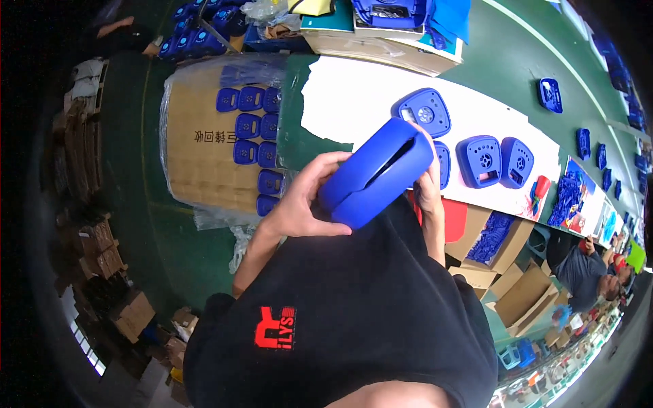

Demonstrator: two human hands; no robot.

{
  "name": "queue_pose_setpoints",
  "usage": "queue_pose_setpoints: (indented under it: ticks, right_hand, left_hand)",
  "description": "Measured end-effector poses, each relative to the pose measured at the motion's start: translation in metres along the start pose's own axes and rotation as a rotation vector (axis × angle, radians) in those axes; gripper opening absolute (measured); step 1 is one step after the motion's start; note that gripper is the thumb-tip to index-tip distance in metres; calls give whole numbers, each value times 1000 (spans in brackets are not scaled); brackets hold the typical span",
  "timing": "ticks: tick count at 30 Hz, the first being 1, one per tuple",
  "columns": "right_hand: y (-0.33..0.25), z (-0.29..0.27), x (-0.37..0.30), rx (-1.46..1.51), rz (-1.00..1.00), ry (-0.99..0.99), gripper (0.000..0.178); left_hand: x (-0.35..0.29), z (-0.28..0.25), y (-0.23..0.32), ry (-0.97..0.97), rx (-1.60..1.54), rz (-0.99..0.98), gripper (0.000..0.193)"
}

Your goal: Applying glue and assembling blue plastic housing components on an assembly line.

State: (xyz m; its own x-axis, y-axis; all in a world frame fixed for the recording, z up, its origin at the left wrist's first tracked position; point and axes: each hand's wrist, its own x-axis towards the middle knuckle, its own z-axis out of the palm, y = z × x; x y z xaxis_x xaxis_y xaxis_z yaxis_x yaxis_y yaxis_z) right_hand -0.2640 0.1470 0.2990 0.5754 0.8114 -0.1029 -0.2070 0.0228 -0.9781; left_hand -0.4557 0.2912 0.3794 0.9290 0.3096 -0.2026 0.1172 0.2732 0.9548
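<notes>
A blue plastic housing (374, 178) is held up in front of my chest, tilted, with a dark gap along its side. My left hand (306, 197) grips its lower left end, thumb along the near edge. My right hand (428, 177) wraps the upper right end, its fingers partly hidden behind the housing. Just beyond, a blue panel with a round grille (430, 109) lies on the white-covered table (354, 88). Another blue panel (443, 163) shows partly behind my right hand. Farther right rest two similar panels, one (480, 162) beside the other (517, 163).
At left, several blue panels (247, 126) lie in rows on cardboard (201, 163) with plastic film. A carton of small blue parts (491, 238) stands right of me, near a red stool (454, 221). More blue housings (549, 95) sit on the green surface. Another person (578, 268) is at far right.
</notes>
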Motion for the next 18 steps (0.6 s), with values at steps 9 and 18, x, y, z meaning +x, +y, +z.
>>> queue_pose_setpoints:
  ticks: [9,18]
  right_hand:
    - [-6,36,11,-151,447,-193,49]
    - [-8,27,20,-173,542,-159,46]
  left_hand:
    - [-7,-32,-40,501,164,-83,45]
    - [6,-58,-35,272,-260,34,53]
